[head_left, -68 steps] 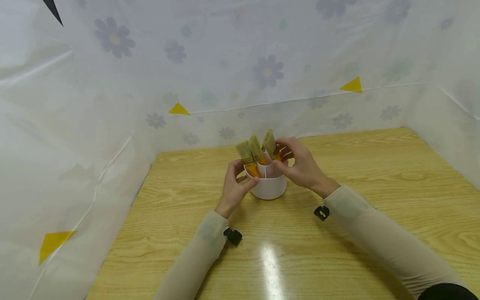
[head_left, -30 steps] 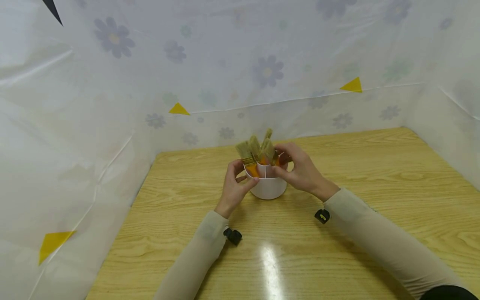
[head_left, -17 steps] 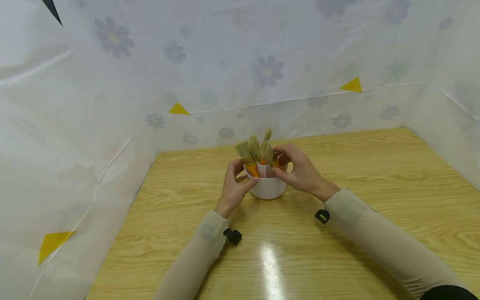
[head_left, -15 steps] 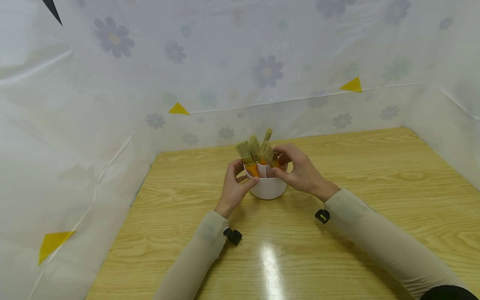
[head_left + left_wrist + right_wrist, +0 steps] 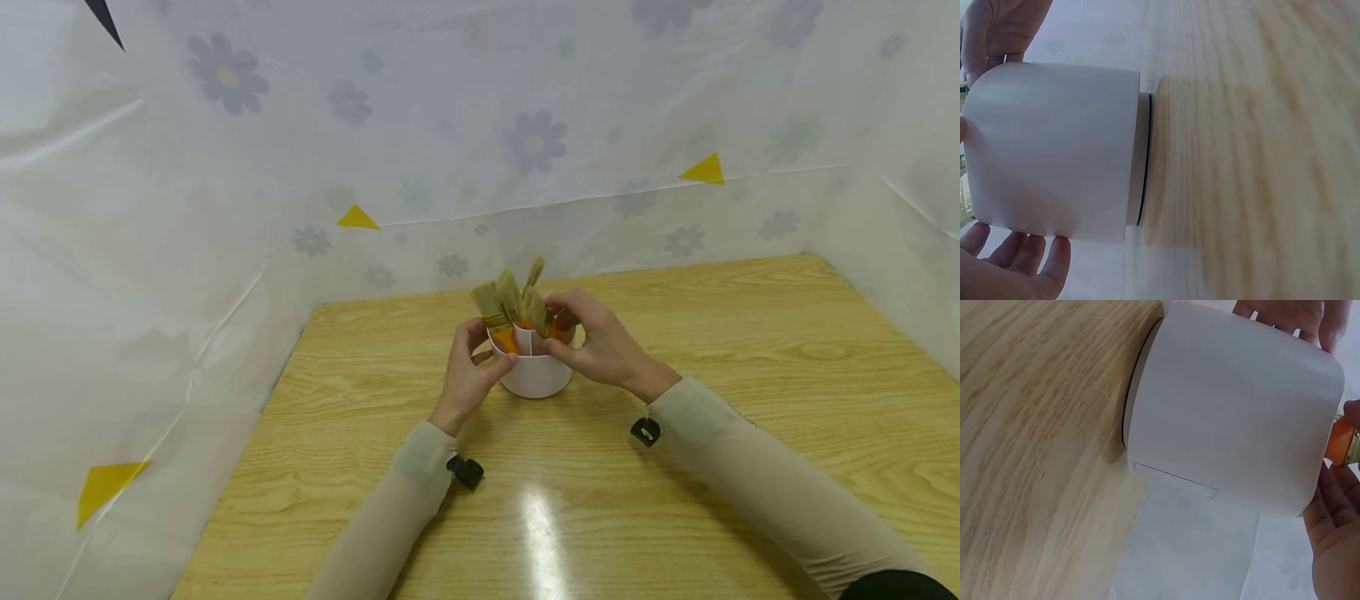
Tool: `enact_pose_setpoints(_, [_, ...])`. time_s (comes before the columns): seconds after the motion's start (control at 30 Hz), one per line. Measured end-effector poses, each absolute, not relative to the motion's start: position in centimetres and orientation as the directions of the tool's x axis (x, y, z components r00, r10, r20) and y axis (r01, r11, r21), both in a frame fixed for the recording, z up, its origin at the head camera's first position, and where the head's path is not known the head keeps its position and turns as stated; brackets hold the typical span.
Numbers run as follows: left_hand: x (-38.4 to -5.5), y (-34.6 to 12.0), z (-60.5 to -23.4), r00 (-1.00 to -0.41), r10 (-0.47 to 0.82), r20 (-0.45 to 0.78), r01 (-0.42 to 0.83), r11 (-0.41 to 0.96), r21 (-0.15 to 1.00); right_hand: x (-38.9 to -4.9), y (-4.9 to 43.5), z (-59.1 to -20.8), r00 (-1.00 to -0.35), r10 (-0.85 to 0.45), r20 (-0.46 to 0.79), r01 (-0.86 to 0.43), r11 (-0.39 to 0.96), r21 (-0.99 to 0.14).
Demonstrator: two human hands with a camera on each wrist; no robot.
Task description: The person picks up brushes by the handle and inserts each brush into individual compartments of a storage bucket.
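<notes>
A white round holder [image 5: 536,379] with inner dividers stands upright on the table. Several paintbrushes with orange handles lean in it, bristles up, like the wide brush [image 5: 487,302] at its left. My left hand [image 5: 467,379] grips the holder's left side, thumb at the front rim; the left wrist view shows its fingertips on the smooth wall [image 5: 1054,150]. With thumb and fingers, my right hand [image 5: 600,342] pinches a paintbrush [image 5: 536,312] at the right side of the rim. Its orange handle [image 5: 1337,440] shows by the thumb in the right wrist view. The handle's lower end is hidden inside.
The wood-grain table [image 5: 360,400] reaches back to a white flowered plastic sheet [image 5: 465,125]. More sheeting [image 5: 172,292] hangs along the left side. Yellow triangles [image 5: 358,218] mark the sheets. A dark camera is worn on each wrist.
My right hand has moved slightly down with its paintbrush, whose bristles now sit lower. Another brush behind has come into sight. The left hand and the holder have stayed put.
</notes>
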State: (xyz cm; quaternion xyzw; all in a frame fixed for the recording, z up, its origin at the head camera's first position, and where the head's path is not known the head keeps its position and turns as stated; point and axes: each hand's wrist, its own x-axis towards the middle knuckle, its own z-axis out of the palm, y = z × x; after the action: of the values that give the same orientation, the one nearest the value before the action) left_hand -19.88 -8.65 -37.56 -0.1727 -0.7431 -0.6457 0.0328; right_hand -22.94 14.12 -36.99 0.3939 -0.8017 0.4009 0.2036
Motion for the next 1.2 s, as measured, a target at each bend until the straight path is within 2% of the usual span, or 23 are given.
enact_pose_setpoints(0.4, [-21.8,-8.9,-40.6,-0.940,0.191,0.284,0.308,0.108,0.945,-23.0,14.2,-37.1,-0.596,-0.493,0.634,-0.803,0.364,-0.472])
enact_pose_setpoints(0.8, [-21.7,-8.8,-40.6,-0.940,0.163,0.301,0.321,0.116,0.940,-23.1,14.2,-37.4,-0.582,-0.512,0.632,-0.813,0.374,-0.446])
enact_pose_setpoints(1.2, [-21.8,-9.0,-40.6,-0.937,0.201,0.285,0.309,0.101,0.946,-23.0,14.3,-37.3,-0.582,-0.527,0.620,-0.813,0.372,-0.447])
